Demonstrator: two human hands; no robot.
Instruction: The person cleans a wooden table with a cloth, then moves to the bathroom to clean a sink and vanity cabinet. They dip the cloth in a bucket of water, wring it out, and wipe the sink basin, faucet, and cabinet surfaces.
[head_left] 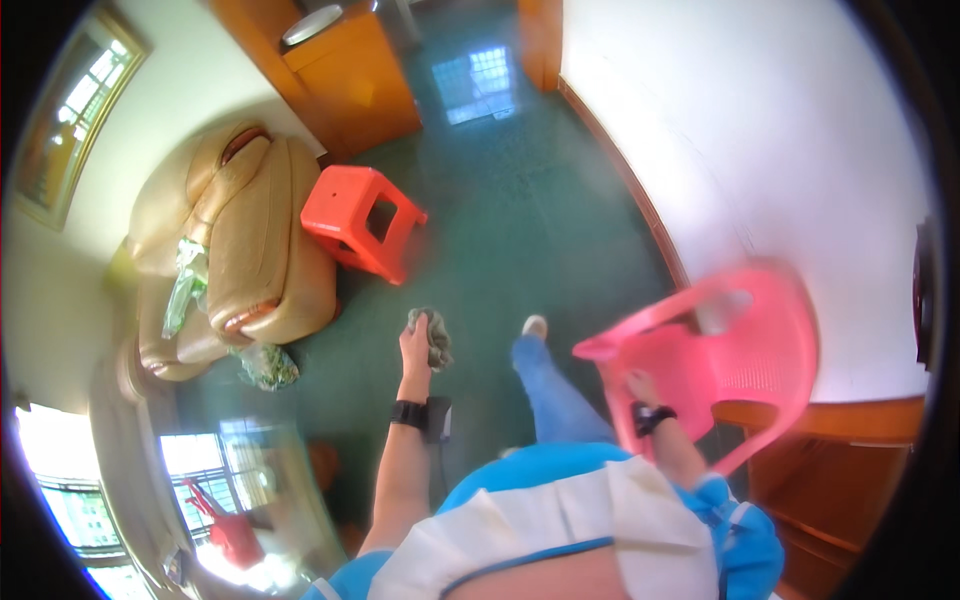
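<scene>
My left hand [415, 345] is stretched out over the floor, closed round a crumpled grey-green cloth [438, 340] that hangs out past the fingers. On the right, a pink plastic armchair [755, 365] stands close to my body and near the white wall, slightly blurred. My right hand [643, 388] is at the near side of this chair, seemingly gripping its armrest; the fingertips are partly blurred. Both wrists wear black bands. My foot in a light shoe [535, 327] is set down between the two hands.
A red plastic stool [350, 205] stands before a tan leather sofa [265, 240] on the left. Green-and-clear plastic bags lie on the sofa [185, 285] and beside it [268, 367]. A glass-topped table [250, 470] is at lower left, a wooden cabinet [830, 470] at lower right.
</scene>
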